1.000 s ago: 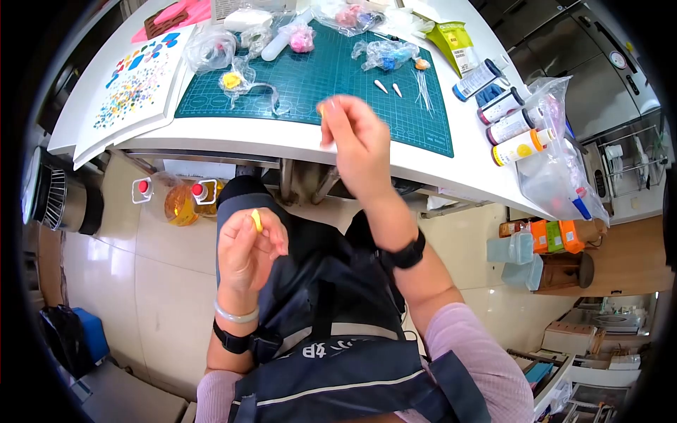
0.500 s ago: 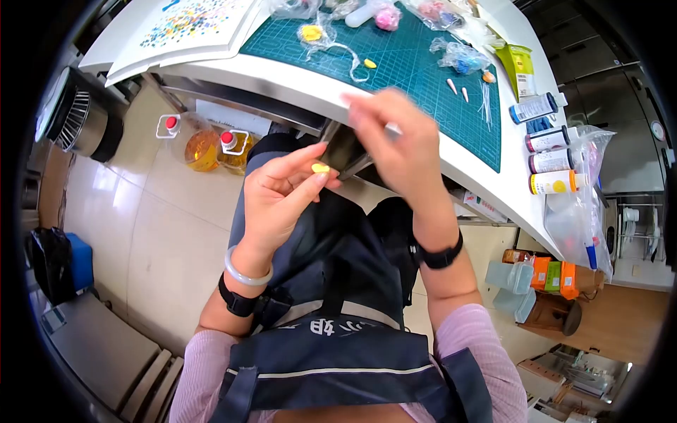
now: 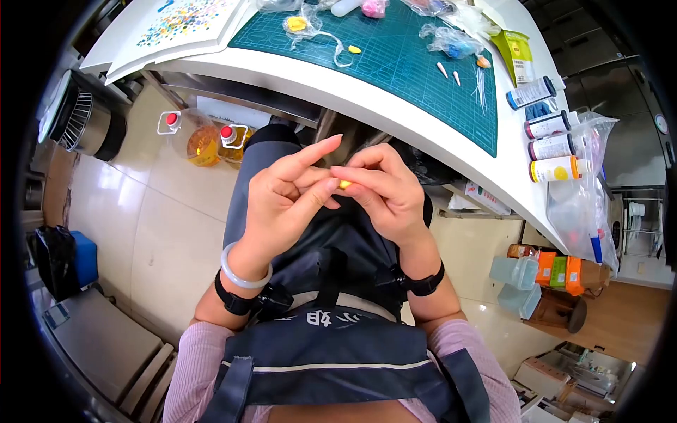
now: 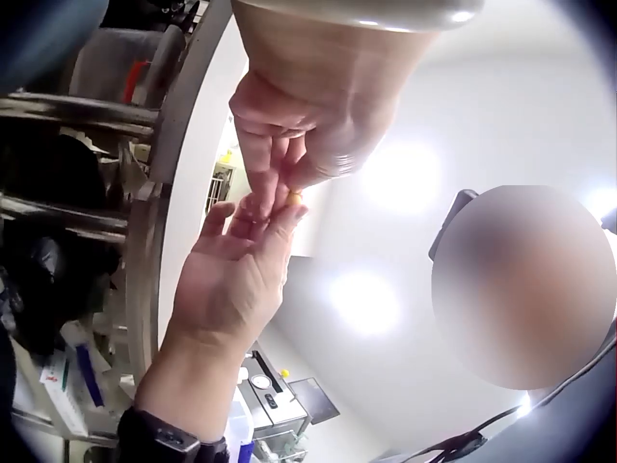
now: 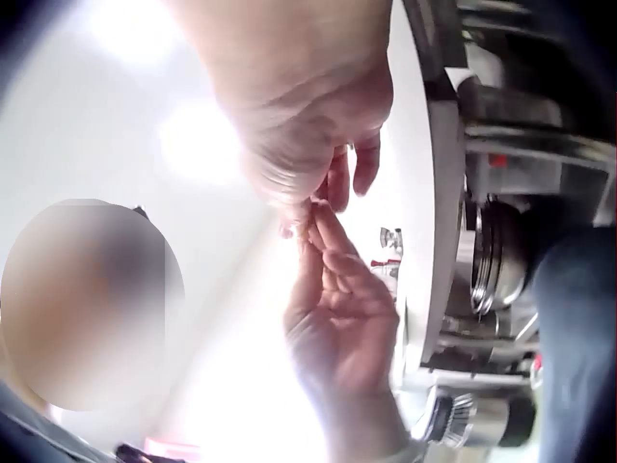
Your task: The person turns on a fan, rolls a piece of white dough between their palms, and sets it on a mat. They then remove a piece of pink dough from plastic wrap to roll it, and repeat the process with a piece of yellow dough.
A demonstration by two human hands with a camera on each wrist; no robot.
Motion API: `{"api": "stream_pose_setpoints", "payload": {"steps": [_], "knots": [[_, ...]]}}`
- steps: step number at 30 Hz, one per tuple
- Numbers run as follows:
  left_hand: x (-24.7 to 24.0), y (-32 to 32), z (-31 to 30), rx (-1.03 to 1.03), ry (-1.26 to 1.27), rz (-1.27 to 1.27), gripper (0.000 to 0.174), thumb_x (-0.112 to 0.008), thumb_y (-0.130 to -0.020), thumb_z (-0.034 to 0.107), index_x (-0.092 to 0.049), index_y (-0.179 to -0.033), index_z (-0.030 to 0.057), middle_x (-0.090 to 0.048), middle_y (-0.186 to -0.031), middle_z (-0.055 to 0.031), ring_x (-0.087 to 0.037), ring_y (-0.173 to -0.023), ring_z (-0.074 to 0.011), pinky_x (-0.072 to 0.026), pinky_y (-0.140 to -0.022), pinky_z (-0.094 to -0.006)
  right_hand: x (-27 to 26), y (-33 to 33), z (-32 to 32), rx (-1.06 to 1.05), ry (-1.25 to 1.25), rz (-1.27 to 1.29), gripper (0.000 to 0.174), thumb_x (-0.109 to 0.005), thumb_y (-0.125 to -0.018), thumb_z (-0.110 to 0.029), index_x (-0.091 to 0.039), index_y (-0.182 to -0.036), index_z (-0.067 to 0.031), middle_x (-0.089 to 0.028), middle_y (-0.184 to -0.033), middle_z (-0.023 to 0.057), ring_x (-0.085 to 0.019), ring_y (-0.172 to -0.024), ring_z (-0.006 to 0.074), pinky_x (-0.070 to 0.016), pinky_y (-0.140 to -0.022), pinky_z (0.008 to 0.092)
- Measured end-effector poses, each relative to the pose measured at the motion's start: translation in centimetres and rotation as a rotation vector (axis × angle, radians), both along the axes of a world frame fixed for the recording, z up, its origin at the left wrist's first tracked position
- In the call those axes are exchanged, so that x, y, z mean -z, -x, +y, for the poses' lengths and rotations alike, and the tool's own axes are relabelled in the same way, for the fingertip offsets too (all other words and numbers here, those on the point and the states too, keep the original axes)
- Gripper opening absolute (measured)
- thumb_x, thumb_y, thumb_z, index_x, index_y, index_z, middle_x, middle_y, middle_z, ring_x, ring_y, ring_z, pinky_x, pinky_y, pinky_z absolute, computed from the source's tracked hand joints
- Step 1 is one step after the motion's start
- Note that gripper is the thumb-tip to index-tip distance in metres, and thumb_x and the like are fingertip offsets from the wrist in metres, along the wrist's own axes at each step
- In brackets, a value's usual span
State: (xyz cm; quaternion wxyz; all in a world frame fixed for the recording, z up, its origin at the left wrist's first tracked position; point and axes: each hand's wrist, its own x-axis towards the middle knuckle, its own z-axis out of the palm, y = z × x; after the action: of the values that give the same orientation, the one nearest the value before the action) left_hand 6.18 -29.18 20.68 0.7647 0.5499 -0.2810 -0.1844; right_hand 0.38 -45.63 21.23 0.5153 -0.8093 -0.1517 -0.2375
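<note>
A small soft yellow piece [image 3: 345,185] is at the fingertips of both hands, over the lap and in front of the table edge. My left hand [image 3: 282,197] pinches it between thumb and fingers, with the index finger stretched out. Thumb and index finger of my right hand [image 3: 391,194] grip it from the other side. In the left wrist view the yellow piece [image 4: 294,197] shows only as a speck between the fingertips. Another small yellow piece [image 3: 354,49] lies on the green cutting mat [image 3: 395,77], beside a yellow lump [image 3: 296,23] in clear plastic wrap.
Two pale pointed cones [image 3: 442,70] and thin white sticks [image 3: 481,92] lie at the mat's right. Several bottles [image 3: 553,169] line the table's right side. A sheet with coloured dots [image 3: 187,25] lies at the left. Oil jugs [image 3: 203,144] stand on the floor.
My right hand has left the mat, where a small yellow piece now lies, and come down to the left hand. Its fingers now grip the piece that the left hand holds.
</note>
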Motion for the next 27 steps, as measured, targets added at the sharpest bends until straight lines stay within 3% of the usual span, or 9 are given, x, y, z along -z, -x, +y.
{"api": "stream_pose_setpoints", "payload": {"steps": [2, 4, 8, 10, 11, 15, 18, 19, 27], "knots": [[0.0, 0.2, -0.4, 0.024, 0.015, 0.031, 0.044, -0.058, -0.086, -0.004, -0.047, -0.128, -0.003, -0.068, -0.087, -0.0098, -0.062, -0.075, -0.0084, -0.0506, -0.062, -0.0191, 0.5, 0.5, 0.3, -0.01, -0.126, -0.01, 0.022, -0.068, -0.08, -0.005, -0.069, -0.102, -0.0053, -0.057, -0.088, 0.0058, -0.053, -0.072, 0.0122, -0.0421, -0.058, 0.0211], [0.5, 0.6, -0.9, 0.096, 0.191, 0.245, 0.037, -0.058, -0.087, 0.0, -0.051, -0.123, -0.0032, -0.068, -0.084, -0.0112, -0.064, -0.073, -0.011, -0.0489, -0.06, -0.0194, 0.6, 1.0, 0.7, -0.028, -0.326, -0.027, 0.018, -0.066, -0.083, -0.005, -0.068, -0.1, -0.0012, -0.059, -0.09, 0.006, -0.054, -0.073, 0.0109, -0.0431, -0.06, 0.0212], [0.9, 0.8, -1.5, 0.087, 0.21, 0.291, 0.029, -0.058, -0.089, 0.006, -0.055, -0.116, -0.0025, -0.067, -0.082, -0.0114, -0.064, -0.07, -0.0138, -0.0473, -0.059, -0.0205, 1.3, 1.6, 0.4, -0.009, -0.534, 0.034, 0.018, -0.062, -0.086, -0.005, -0.066, -0.102, 0.0021, -0.059, -0.094, 0.0068, -0.054, -0.076, 0.0097, -0.0435, -0.063, 0.0211], [0.9, 0.8, -1.5, 0.039, 0.194, 0.267, 0.025, -0.057, -0.091, 0.009, -0.057, -0.112, -0.0022, -0.067, -0.079, -0.011, -0.064, -0.067, -0.0149, -0.0457, -0.058, -0.0208, 0.8, 1.8, 0.8, -0.153, -0.836, 0.088, 0.023, -0.057, -0.09, -0.004, -0.062, -0.111, 0.0033, -0.059, -0.1, 0.0076, -0.054, -0.082, 0.0089, -0.0426, -0.067, 0.0201], [0.9, 0.8, -1.6, 0.042, 0.191, 0.267, 0.025, -0.057, -0.091, 0.009, -0.057, -0.112, -0.0022, -0.067, -0.079, -0.011, -0.064, -0.067, -0.0149, -0.0457, -0.058, -0.0208, 0.7, 2.1, 0.8, -0.156, -0.828, 0.119, 0.029, -0.053, -0.093, -0.009, -0.057, -0.12, 0.0018, -0.056, -0.101, 0.0062, -0.052, -0.083, 0.0082, -0.0398, -0.067, 0.0187], [1.0, 1.1, -1.9, 0.029, 0.206, 0.282, 0.019, -0.056, -0.091, 0.008, -0.058, -0.107, -0.0012, -0.066, -0.077, -0.0098, -0.063, -0.067, -0.0132, -0.0449, -0.057, -0.0205, 0.5, 2.7, 0.5, -0.218, -0.856, 0.21, 0.033, -0.048, -0.097, -0.02, -0.056, -0.119, 0.0037, -0.051, -0.091, 0.0035, -0.048, -0.075, 0.0087, -0.0368, -0.062, 0.02], [1.2, 1.4, -2.0, 0.032, 0.197, 0.273, 0.016, -0.055, -0.091, 0.008, -0.059, -0.105, -0.0008, -0.066, -0.075, -0.0091, -0.062, -0.066, -0.0121, -0.0441, -0.057, -0.0201, 1.2, 2.9, 0.0, -0.412, -1.044, 0.222, 0.032, -0.049, -0.096, -0.019, -0.057, -0.116, 0.0041, -0.052, -0.084, 0.0033, -0.048, -0.071, 0.01, -0.0373, -0.062, 0.0218], [1.1, 1.5, -2.0, 0.028, 0.194, 0.274, 0.016, -0.055, -0.091, 0.008, -0.059, -0.104, -0.0008, -0.066, -0.075, -0.009, -0.062, -0.065, -0.0116, -0.0437, -0.057, -0.02, 0.9, 3.1, 0.3, -0.375, -1.121, 0.245, 0.029, -0.052, -0.094, -0.017, -0.06, -0.113, 0.0035, -0.053, -0.077, 0.003, -0.05, -0.07, 0.0117, -0.0399, -0.064, 0.0234], [1.1, 1.6, -1.9, 0.009, 0.192, 0.279, 0.015, -0.055, -0.091, 0.008, -0.059, -0.103, -0.0005, -0.066, -0.074, -0.0086, -0.06, -0.063, -0.0105, -0.0434, -0.057, -0.0197, 0.7, 3.7, 0.2, -0.4, -1.248, 0.277, 0.024, -0.063, -0.086, -0.01, -0.063, -0.106, 0.003, -0.063, -0.082, 0.0103, -0.059, -0.07, 0.0151, -0.0486, -0.062, 0.0245]]}}
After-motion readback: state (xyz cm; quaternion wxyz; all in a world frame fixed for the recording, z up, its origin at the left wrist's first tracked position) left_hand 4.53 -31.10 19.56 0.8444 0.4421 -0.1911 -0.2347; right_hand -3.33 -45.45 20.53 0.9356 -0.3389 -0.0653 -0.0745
